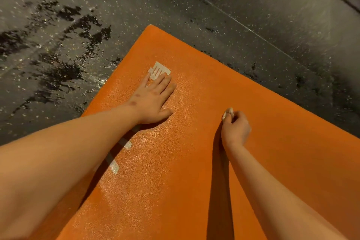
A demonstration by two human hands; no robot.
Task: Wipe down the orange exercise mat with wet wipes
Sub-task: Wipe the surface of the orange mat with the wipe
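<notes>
I see the orange mat (282,122) spread under both hands. Nearest, the right hand (236,130) curls its fingers around a balled wet wipe (228,113), which pokes out ahead of the knuckles. The left hand (153,101) lies flat, fingers straight and close together (tips overlapping a white printed mark (159,71)). Beyond the fingertips lies the speckled dark floor (214,6).

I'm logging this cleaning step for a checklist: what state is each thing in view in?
orange mat: flat on the floor, shiny down its middle.
left hand: open, pressed flat on the mat.
right hand: curled round the wet wipe.
wet wipe: bunched small, mostly hidden by fingers.
white marking: partly covered by the left fingertips.
floor: dark, with glossy blotches at left.
</notes>
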